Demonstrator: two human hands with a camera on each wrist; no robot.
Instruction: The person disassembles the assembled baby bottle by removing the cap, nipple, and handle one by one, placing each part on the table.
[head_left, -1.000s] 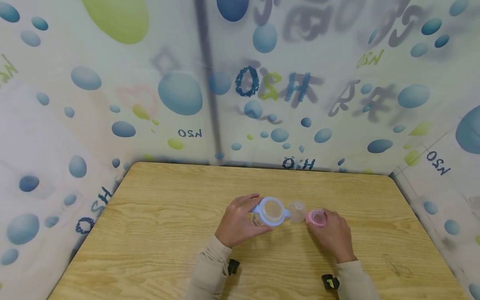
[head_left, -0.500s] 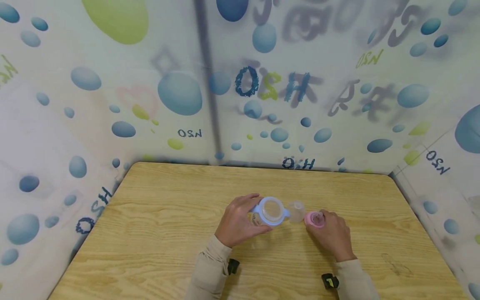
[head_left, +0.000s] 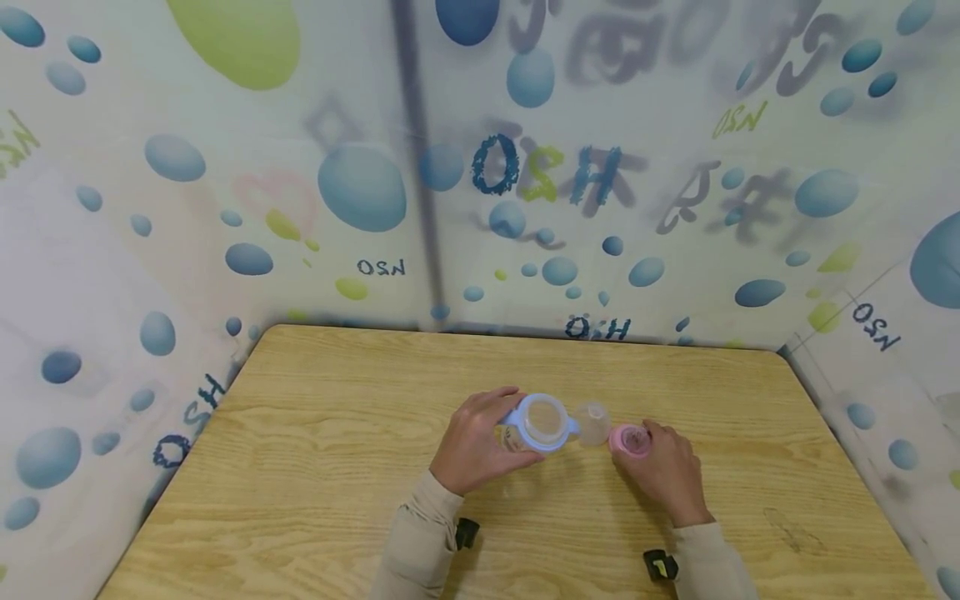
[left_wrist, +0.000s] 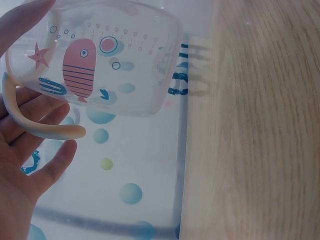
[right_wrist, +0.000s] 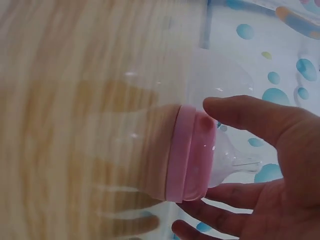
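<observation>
In the head view my left hand grips a clear baby bottle with a pale blue collar. The left wrist view shows its printed pink fish, starfish and measuring marks, plus a curved handle near my fingers. The bottle stands upright at the middle of the table. My right hand holds a pink collar with a clear teat pointing up, thumb on one side and fingers on the other. The collar sits on or just at the tabletop. Between the hands stands a clear domed cap.
The wooden table reaches back to a wall printed with blue and green bubbles and lettering. Side walls flank it left and right. Dark wrist devices show at both sleeves.
My right hand has shifted the pink collar and teat very slightly left, close to the domed cap. The left hand and the bottle have stayed in place.
</observation>
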